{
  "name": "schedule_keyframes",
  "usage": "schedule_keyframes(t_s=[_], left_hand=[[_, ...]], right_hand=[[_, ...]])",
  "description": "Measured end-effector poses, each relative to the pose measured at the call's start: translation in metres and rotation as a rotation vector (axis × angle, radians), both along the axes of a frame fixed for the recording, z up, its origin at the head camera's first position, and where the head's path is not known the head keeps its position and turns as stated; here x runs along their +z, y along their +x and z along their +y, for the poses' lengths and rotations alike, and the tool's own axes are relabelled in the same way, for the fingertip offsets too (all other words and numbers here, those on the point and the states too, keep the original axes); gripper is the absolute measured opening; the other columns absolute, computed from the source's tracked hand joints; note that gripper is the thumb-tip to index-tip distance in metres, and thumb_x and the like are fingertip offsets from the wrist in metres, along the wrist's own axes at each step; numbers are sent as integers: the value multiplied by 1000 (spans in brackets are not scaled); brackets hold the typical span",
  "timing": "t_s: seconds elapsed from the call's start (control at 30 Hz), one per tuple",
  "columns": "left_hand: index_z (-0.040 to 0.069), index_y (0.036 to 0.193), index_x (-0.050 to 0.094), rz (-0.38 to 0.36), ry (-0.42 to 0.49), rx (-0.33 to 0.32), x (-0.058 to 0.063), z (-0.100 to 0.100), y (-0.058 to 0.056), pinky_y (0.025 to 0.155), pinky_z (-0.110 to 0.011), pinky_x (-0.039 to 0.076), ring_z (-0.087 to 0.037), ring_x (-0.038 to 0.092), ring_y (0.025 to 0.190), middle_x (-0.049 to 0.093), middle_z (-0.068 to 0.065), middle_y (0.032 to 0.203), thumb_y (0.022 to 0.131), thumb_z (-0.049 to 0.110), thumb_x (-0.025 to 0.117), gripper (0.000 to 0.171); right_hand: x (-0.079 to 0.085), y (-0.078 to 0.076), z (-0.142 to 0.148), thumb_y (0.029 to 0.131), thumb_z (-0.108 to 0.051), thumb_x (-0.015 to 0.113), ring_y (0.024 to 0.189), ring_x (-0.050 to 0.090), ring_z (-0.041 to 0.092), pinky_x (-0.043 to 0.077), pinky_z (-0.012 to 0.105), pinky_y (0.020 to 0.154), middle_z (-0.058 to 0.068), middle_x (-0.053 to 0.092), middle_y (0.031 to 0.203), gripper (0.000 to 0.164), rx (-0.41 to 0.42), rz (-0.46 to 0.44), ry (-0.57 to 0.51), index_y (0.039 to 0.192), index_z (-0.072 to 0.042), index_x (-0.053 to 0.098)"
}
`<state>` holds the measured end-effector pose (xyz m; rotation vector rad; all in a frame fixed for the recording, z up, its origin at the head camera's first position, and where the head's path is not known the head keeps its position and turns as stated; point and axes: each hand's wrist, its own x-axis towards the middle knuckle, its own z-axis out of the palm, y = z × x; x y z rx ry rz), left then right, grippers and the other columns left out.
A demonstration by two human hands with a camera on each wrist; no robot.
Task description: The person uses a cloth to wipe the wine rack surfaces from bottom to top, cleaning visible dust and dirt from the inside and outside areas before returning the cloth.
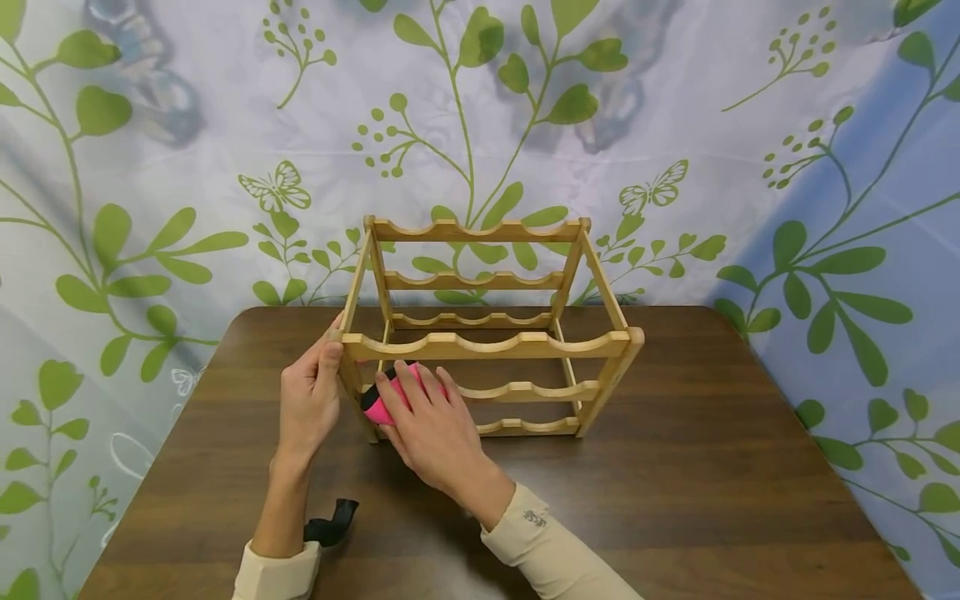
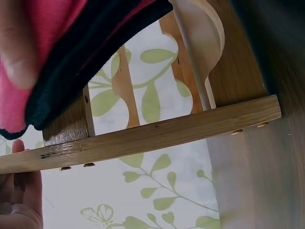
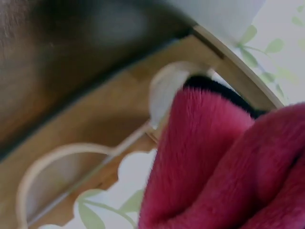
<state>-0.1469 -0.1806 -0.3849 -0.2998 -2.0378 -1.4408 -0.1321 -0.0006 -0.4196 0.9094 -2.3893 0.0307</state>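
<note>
A light wooden rack (image 1: 487, 346) with scalloped rails stands upright on the table. My left hand (image 1: 309, 396) grips its front left corner near the top, the thumb on the near side of the post. In my right hand (image 1: 438, 437) is a folded pink cloth (image 1: 381, 407) with a black edge, held beside the left post below the top rail. Up close in the left wrist view, the cloth (image 2: 57, 62) hangs over a wooden side bar (image 2: 157, 136). Fuzzy pink folds of the cloth (image 3: 205, 157) fill much of the right wrist view, near the scalloped rail (image 3: 114, 124).
The dark brown wooden table (image 1: 712, 467) reaches back to a curtain (image 1: 480, 125) printed with green leaves and butterflies. A black curved piece (image 1: 332, 525) sits beside the left cuff.
</note>
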Motion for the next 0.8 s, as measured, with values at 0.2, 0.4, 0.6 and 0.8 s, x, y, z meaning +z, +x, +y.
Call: schedule_keyframes(t_s=[0.2,0.4,0.6,0.8], left_hand=[[13,137,59,-5,-19,3,-1,-2,0,67,-16,43,-2,63,91,73,-18,87,105,13,49,34],[9,137,58,8,-35,5,-3,-3,0,75,-16,43,-1,59,93,66,-16,120,105,12,48,34],[11,137,58,-2,-37,7,-1,-3,0,77,-16,43,-2,59,99,68,-14,118,105,13,48,34],[11,137,59,9,-17,-7,-1,0,-1,84,-15,46,-3,62,104,73,-19,88,106,13,46,33]], right_hand=[[-8,-5,-3,88,-38,73,117,59,28,42,49,104,11,61,130,49,34,149,-101,130,-16,62],[-10,-5,-3,84,-21,75,111,60,30,43,50,103,11,62,121,39,54,166,-113,122,-16,65],[-13,-5,4,87,-12,68,110,59,30,42,49,105,11,62,119,30,106,193,-143,117,-17,67],[-16,-6,15,93,-10,58,108,60,32,46,47,98,13,63,119,23,154,245,-196,112,-16,69]])
